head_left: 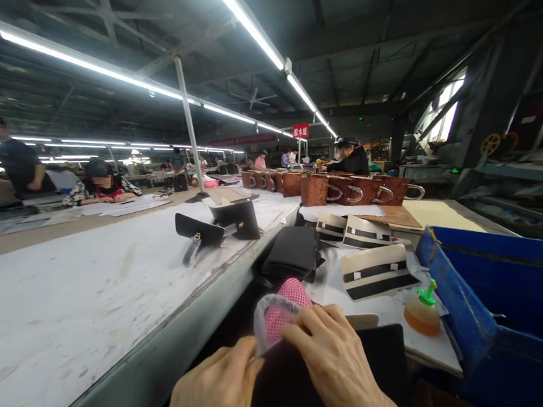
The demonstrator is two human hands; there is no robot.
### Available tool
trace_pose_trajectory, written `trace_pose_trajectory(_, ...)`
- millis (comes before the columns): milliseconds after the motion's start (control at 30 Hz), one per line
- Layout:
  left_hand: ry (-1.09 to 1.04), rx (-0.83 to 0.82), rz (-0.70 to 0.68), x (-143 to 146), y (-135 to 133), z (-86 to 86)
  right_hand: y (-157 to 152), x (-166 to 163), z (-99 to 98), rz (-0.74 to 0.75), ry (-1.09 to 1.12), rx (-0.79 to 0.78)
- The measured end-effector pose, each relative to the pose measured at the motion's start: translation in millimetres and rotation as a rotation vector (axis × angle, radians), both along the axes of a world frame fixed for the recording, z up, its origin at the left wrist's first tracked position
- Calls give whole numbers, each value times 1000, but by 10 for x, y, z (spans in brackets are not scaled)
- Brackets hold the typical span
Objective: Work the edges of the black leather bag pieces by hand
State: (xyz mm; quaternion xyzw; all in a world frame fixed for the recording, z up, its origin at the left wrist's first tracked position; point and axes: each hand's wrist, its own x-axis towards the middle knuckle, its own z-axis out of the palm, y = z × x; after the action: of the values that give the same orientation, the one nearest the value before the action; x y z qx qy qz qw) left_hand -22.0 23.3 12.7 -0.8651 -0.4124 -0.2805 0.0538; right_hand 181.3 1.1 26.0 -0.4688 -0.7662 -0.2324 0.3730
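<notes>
Black panel (pixel 333 381) half-hidden under hands

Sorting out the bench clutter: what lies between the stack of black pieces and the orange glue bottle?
In the head view, a cream panel with black stripes lies between the black stack and the orange glue bottle.

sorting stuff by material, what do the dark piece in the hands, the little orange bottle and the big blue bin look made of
Dark piece: probably leather or faux leather, matte black, flat and stiff-looking; can't tell which.
Orange bottle: translucent plastic, slightly glossy, with a green nozzle cap.
Blue bin: seemingly hard moulded plastic, scuffed along the rim.
</notes>
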Motion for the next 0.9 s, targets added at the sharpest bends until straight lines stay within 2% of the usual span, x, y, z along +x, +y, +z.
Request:
trace_pose_trajectory(67, 204, -127, 30, 149, 25, 94, 26, -83, 4, 9, -17, 17)
trace_pose_trajectory(133, 296, -286, 77, 317, 27, 209, 35, -142, 12, 11, -25, 27)
trace_pose_trajectory(233, 283, -434, 141, 458, 34, 337, -20, -114, 19, 7, -28, 43)
trace_pose_trajectory(333, 183, -480, 151, 375, 87, 342, -175, 117, -16, -39, -15, 64)
trace_pose_trajectory(400, 102, -471, 130, 235, 136, 293, -293, 358, -86, -99, 33, 72)
trace_pose_trajectory(467, 5, -413, 88, 89, 169, 235, -364, 601, -189, -151, 173, 59)
trace_pose_trajectory(567, -139, -295, 8, -55, 171, 183, -322, 845, -351, -78, 464, -33)
trace_pose_trajectory(700, -226, -190, -101, -103, 120, 208, -105, 897, -463, 23, 751, -183)
trace_pose_trajectory(800, -196, -154, -173, -113, 68, 263, -12, 857, -448, 127, 1001, -300)
trace_pose_trajectory(900, -149, -120, -235, -137, 8, 322, -43, 836, -400, 229, 1228, -451)
